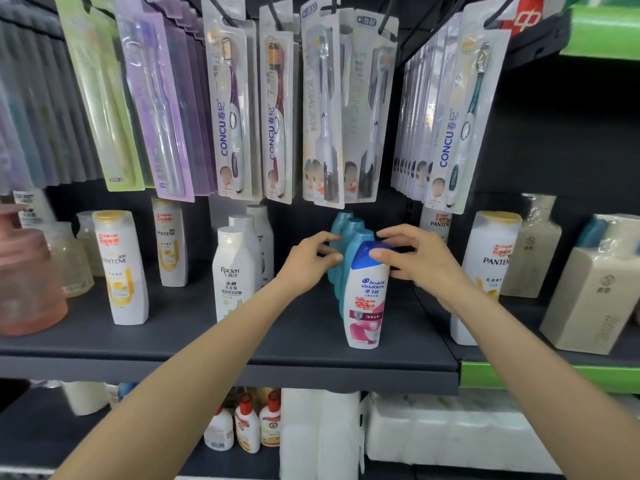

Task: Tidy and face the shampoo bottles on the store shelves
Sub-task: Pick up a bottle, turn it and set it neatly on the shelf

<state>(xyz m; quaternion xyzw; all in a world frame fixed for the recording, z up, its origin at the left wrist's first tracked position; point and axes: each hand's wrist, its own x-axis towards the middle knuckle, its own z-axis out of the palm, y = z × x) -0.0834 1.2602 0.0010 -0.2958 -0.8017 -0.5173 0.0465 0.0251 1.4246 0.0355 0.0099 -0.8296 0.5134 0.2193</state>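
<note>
A white Head & Shoulders bottle [365,303] with a blue cap stands upright, label forward, at the front of a row on the dark shelf [277,344]. Behind it line up three teal bottles [346,237]. My left hand [310,259] holds the left side of the teal bottles, thumb and fingers curled round them. My right hand [410,254] grips the front bottle's cap, thumb on its front and fingers over the top. To the left stand white Raclen bottles [232,271] and Pantene bottles [119,268].
Carded toothbrushes [311,109] hang low just above the bottle row. More Pantene bottles [485,265] and beige boxed packs [585,299] fill the shelf to the right. A pink pump bottle [24,275] stands far left. Tissue packs [433,431] sit on the shelf below.
</note>
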